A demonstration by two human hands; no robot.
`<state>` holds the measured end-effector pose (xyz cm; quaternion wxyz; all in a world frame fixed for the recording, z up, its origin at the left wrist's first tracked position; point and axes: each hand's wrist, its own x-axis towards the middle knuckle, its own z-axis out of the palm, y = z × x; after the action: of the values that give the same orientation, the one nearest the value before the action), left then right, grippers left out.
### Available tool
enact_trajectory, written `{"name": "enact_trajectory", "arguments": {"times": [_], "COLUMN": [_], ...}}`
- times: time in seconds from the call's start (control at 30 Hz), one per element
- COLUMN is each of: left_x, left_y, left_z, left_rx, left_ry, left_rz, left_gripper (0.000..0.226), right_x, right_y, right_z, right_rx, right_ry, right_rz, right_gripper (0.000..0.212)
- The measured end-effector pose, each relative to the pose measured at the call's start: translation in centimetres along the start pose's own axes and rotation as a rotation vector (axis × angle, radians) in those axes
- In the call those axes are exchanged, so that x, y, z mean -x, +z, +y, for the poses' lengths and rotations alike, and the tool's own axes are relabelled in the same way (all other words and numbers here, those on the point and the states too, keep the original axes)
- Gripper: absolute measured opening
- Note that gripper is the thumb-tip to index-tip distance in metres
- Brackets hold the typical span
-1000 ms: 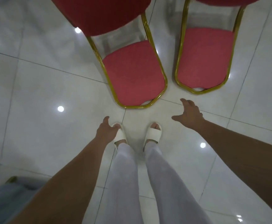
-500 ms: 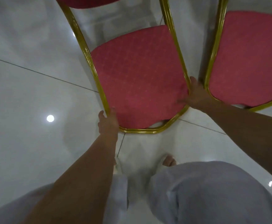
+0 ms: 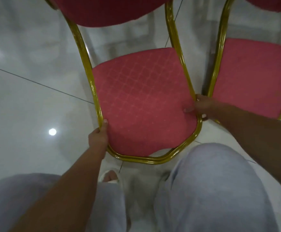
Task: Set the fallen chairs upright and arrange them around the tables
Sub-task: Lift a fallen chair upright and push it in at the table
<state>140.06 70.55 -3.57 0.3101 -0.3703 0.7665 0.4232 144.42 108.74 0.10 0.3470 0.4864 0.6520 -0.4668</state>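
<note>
Change: within 1 second the person goes from standing with both hands spread and free to crouching with both hands on the near chair [image 3: 144, 104].
Left hand [image 3: 98, 136]: grips the seat's front-left corner, with the thumb lying on the cushion edge and the fingers hidden beneath the frame.
Right hand [image 3: 201, 107]: clamps the seat's right edge, with the thumb on the cushion and the fingers curled around the tube.
Near chair position: stands on the floor [image 3: 27, 97] directly ahead of the person's bent knees, seat facing up, with the backrest [image 3: 111, 10] at the top of the view.
Meaning: this chair looks upright already, so the likely step is lifting or sliding it towards a table. No table is in view.
Second chair [image 3: 253, 77]: stands just beside the first on its right, close to the right hand and untouched.
Seat: padded red fabric with a faint woven diamond grid and rounded corners.
Frame [image 3: 153, 159]: glossy gold metal tubing, doubled along the seat's front and bent in smooth curves.
Floor surface: large polished pale tiles with thin dark seams, mirroring ceiling lights.
Clothing: pale loose trousers and 1 visible white slipper [image 3: 110, 177].
</note>
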Motion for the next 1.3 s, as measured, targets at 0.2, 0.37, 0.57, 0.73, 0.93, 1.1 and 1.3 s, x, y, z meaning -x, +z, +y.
{"name": "enact_trajectory", "arguments": {"times": [0.2,0.37,0.57,0.73,0.93,1.1,1.3], "left_x": [14.0,28.8,39.3,41.4,40.3,40.9,43.9], "left_y": [-13.7,-25.1,-36.5,-42.3,-46.5,-47.9,-46.1], "left_z": [8.9,18.9,29.5,36.3,45.5,51.3,54.5], "left_rx": [-0.168,-0.273,-0.086,0.098,0.171,0.094,-0.658], "left_ry": [-0.095,-0.046,-0.082,-0.061,-0.024,0.003,0.497], "left_rz": [-0.063,-0.055,-0.191,-0.248,-0.257,-0.265,-0.28], "left_gripper": [0.049,0.045,0.023,0.007,0.017,0.015,0.055], "right_x": [19.6,37.8,52.7,57.8,62.6,65.7,66.7], "right_y": [-2.5,-4.9,-8.5,-6.8,-4.7,-5.3,-3.7], "right_z": [-3.5,-8.7,-17.2,-24.0,-31.2,-35.6,-35.3], "right_rx": [-0.093,-0.196,-0.226,-0.235,-0.327,-0.328,-0.064], "right_ry": [0.041,0.057,0.029,0.062,0.057,-0.135,-0.457], "right_rz": [-0.095,-0.042,-0.04,-0.018,0.103,0.251,0.271], "right_gripper": [0.07,0.05,0.021,0.013,0.018,0.024,0.033]}}
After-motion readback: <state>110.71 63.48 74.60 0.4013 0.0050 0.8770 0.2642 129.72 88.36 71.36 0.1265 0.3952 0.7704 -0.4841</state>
